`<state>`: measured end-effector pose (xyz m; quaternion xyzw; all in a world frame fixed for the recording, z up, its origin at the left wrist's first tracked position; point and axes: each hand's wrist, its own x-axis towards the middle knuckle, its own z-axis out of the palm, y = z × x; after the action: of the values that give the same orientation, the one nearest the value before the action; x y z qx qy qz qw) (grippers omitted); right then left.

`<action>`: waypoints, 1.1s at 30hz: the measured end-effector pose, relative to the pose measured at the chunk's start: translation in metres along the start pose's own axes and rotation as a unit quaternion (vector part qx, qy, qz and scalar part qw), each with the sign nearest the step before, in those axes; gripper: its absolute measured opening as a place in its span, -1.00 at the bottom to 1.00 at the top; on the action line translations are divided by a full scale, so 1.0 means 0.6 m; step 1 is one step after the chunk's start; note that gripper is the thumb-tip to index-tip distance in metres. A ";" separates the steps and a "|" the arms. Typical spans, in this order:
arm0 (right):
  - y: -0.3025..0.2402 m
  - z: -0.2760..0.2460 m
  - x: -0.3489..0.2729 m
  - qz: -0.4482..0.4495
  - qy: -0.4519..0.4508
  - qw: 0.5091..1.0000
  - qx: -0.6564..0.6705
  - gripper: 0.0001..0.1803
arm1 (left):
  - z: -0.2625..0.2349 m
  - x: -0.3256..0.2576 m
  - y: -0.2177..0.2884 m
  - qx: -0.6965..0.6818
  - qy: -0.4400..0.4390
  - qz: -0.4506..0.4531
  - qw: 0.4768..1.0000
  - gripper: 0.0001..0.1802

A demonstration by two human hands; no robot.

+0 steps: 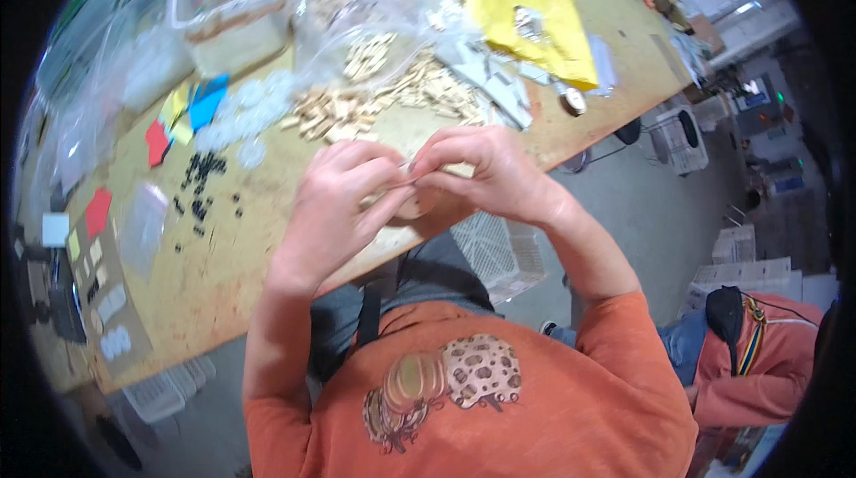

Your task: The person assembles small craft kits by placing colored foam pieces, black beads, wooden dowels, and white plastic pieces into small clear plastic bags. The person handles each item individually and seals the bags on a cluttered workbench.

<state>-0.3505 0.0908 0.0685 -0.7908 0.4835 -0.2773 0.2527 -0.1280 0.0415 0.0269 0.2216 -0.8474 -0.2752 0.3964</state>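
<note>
Both hands meet over the near edge of the wooden table (214, 300), in front of my body. My left hand (339, 197) is closed in a pinch, its thumb and fingertips against those of the other hand. From the other side my right hand (486, 170) pinches at the same spot. Whatever lies between the fingertips is small, thin and mostly covered, so its kind cannot be made out. Just beyond the knuckles lie small wooden pieces (332, 114) in a loose heap. Left of the left hand are several small black parts (207, 166) and clear round discs (252, 154).
Farther back are a clear plastic tub (232, 54), clear bags (357, 10), pale grey strips (499, 90) and a yellow bag (544, 28). Blue (209, 101) and red pieces (158, 141) lie left, near a brown sample board (125, 322). Another person (758, 362) is at the right.
</note>
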 end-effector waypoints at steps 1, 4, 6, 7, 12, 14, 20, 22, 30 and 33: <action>-0.003 -0.008 0.003 0.010 -0.013 1.000 0.018 -0.88 | -0.005 0.002 0.002 -0.030 0.015 -0.006 0.999 -0.79; 0.005 -0.045 -0.007 0.083 -0.028 0.989 0.117 -0.91 | -0.007 0.004 0.025 -0.222 0.088 -0.121 0.963 -0.67; 0.014 -0.079 -0.012 0.184 -0.029 0.954 0.234 -0.91 | 0.001 -0.002 0.010 -0.266 0.130 -0.129 0.946 -0.66; 0.025 -0.101 -0.011 0.211 -0.039 0.942 0.260 -0.90 | 0.003 -0.008 0.003 -0.279 0.134 -0.145 0.940 -0.68; 0.120 -0.218 0.021 0.263 0.100 0.949 0.144 -0.81 | -0.001 -0.008 0.007 -0.318 0.099 -0.194 0.923 -0.86; 0.192 -0.275 0.047 0.223 0.181 0.954 0.083 -0.81 | 0.011 -0.006 0.003 -0.296 0.104 -0.187 0.931 -0.91; 0.399 -0.222 0.131 0.070 0.329 0.906 -0.257 -0.80 | 0.010 -0.013 0.001 -0.254 0.084 -0.222 0.938 -0.89; 0.446 -0.187 0.103 0.111 0.284 0.907 -0.291 -0.83 | 0.015 -0.003 -0.001 -0.219 0.076 -0.193 0.953 -0.88; 0.414 -0.168 0.085 0.099 0.319 0.893 -0.303 -0.83 | 0.018 0.001 -0.006 -0.120 0.027 -0.141 0.982 -0.90; 0.340 -0.130 0.062 0.058 0.347 0.901 -0.253 -0.86 | 0.010 -0.002 -0.008 -0.076 0.023 -0.119 0.990 -0.91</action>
<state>-0.5169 -0.0358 -0.0042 -0.6528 0.6393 -0.3870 -0.1240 -0.1313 0.0406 0.0198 0.2958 -0.7824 -0.3790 0.3959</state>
